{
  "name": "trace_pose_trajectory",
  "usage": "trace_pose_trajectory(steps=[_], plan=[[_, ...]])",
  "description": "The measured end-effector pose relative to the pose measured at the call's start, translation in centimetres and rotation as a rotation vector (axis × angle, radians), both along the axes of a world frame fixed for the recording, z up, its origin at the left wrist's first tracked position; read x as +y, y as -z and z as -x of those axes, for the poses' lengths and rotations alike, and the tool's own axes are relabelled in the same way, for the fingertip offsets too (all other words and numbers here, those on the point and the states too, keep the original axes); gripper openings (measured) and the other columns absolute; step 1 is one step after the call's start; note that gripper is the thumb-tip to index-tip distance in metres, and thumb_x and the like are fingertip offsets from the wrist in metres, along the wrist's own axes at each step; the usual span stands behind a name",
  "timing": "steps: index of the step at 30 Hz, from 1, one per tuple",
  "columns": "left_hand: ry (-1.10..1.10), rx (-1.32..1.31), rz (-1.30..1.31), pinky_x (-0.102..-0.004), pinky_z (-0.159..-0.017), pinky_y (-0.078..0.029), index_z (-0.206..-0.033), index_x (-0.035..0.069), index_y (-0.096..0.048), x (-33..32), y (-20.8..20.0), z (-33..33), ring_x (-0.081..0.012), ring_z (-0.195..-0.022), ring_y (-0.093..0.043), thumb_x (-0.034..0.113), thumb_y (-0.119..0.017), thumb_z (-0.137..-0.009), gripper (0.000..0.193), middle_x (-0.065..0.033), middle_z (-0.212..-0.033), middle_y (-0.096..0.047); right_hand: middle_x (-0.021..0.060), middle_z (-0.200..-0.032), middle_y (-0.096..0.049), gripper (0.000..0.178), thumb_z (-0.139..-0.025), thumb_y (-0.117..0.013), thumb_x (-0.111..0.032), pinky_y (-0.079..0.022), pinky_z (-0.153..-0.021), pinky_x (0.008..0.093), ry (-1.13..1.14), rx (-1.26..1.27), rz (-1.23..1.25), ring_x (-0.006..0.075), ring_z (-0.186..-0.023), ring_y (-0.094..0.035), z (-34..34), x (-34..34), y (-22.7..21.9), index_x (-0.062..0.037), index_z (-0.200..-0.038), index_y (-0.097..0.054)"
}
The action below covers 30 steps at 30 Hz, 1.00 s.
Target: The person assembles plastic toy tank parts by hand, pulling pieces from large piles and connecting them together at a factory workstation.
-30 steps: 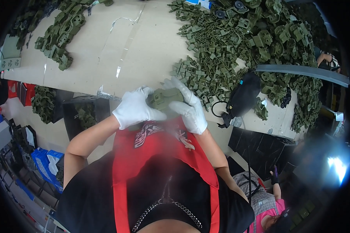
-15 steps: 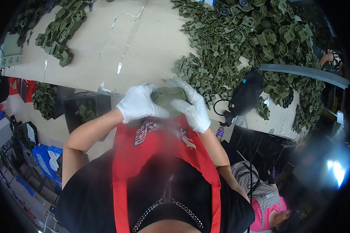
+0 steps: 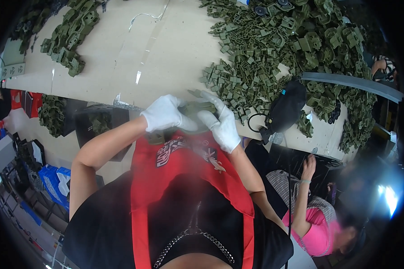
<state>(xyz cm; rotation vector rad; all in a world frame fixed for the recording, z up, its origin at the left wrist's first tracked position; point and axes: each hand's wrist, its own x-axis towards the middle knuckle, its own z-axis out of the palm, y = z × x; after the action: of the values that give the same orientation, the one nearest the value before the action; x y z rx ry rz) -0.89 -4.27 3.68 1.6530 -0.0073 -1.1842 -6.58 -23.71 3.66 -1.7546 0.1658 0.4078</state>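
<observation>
Between my hands, just off the table's near edge, is an olive-green plastic part (image 3: 201,107). Its exact kind is hard to make out, since fingers and blur cover much of it. White-gloved, my left hand (image 3: 167,114) closes on its left side, fingers bent around it. From the right, my right hand (image 3: 223,127), also in a white glove, grips it between the thumb and raised fingers. A red apron (image 3: 179,175) lies just below both hands.
Small green parts (image 3: 242,67) and larger green moulded pieces (image 3: 309,42) heap at the right. A black padded object (image 3: 288,105) lies at the table edge beside a curved grey bar (image 3: 350,82). More green pieces (image 3: 72,38) form a row far left. A co-worker (image 3: 316,224) is lower right.
The green part has tilted and shows a thinner side, while my left hand has shifted slightly right. At lower right the co-worker has moved, with an arm now raised.
</observation>
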Motion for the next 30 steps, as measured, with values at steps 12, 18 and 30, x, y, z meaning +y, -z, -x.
trace_pose_trajectory(steps=[12, 18, 30], plan=[[0.189, -0.731, -0.205, -0.0435, -0.09, -0.045, -0.121, 0.005, -0.055, 0.3, -2.9, 3.3, -0.0361, -0.102, -0.058, 0.032, -0.085, -0.058, 0.075, -0.0169, -0.108, -0.06, 0.0118, -0.121, -0.061, 0.071, -0.067, -0.078, -0.002, -0.048, -0.093, 0.0315, -0.123, -0.228, 0.011, 0.0208, -0.107, -0.061, 1.6, -0.5, -2.4, -0.006, -0.133, -0.053], [0.308, -0.515, -0.352, -0.0422, -0.095, -0.045, -0.128, 0.005, -0.052, -0.7, -3.1, 1.5, -0.0379, -0.106, -0.059, 0.036, -0.083, -0.06, 0.081, -0.023, -0.112, -0.061, 0.0066, -0.121, -0.062, 0.076, -0.068, -0.075, 0.004, -0.044, -0.097, 0.0295, 0.059, 0.187, -0.421, 0.0151, -0.109, -0.056, 0.7, -0.8, -0.8, -0.0047, -0.138, -0.048], [0.333, -0.596, -0.032, -0.0393, -0.09, -0.05, -0.121, 0.001, -0.059, -0.2, -0.6, 0.2, -0.0338, -0.1, -0.065, 0.03, -0.082, -0.066, 0.067, -0.0222, -0.106, -0.066, 0.0108, -0.118, -0.063, 0.068, -0.064, -0.082, -0.002, -0.048, -0.094, 0.0292, -0.135, 0.007, -0.063, 0.0161, -0.108, -0.059, 1.0, -1.0, 2.2, -0.0016, -0.127, -0.058]])
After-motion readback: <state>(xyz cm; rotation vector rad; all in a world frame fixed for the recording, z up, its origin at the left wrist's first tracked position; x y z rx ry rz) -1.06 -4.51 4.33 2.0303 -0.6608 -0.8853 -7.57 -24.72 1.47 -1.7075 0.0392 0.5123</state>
